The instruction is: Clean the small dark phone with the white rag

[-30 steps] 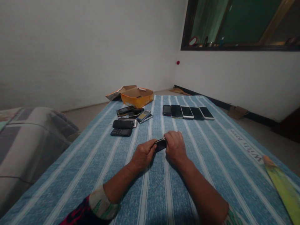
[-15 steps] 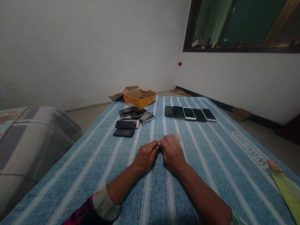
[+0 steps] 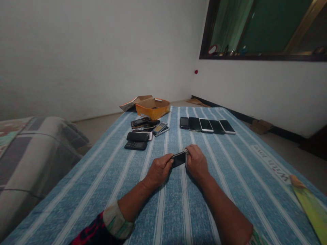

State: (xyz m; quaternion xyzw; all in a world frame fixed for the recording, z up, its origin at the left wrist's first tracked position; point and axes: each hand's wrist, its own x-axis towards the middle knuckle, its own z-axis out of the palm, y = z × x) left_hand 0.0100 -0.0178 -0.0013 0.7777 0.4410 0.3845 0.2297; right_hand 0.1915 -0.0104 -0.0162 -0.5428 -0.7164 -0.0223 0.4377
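Between my hands is a dark-screened mobile phone (image 3: pixel 179 159) with a light edge, held sideways above the striped cloth (image 3: pixel 176 211). My left hand (image 3: pixel 160 168) pinches its left end between thumb and fingers. On its right end my right hand (image 3: pixel 197 163) is closed, with the fingers curled over the top corner. Beyond my hands to the left lies a loose group of old phones, among them a black keypad phone (image 3: pixel 136 145) and a silver keypad phone (image 3: pixel 159 128). Further right several phones lie side by side in a row, including a white-framed phone (image 3: pixel 206 125).
An open orange cardboard box (image 3: pixel 152 110) stands at the far left end of the cloth, its lid (image 3: pixel 135 102) beside it. A yellow-green object (image 3: pixel 310 207) lies at the right edge. A cloth-covered seat or bed (image 3: pixel 48 163) is on the left.
The right hand has moved right, away from the left hand. The phone's dark screen, hidden before, now shows between them. The view has tilted slightly.
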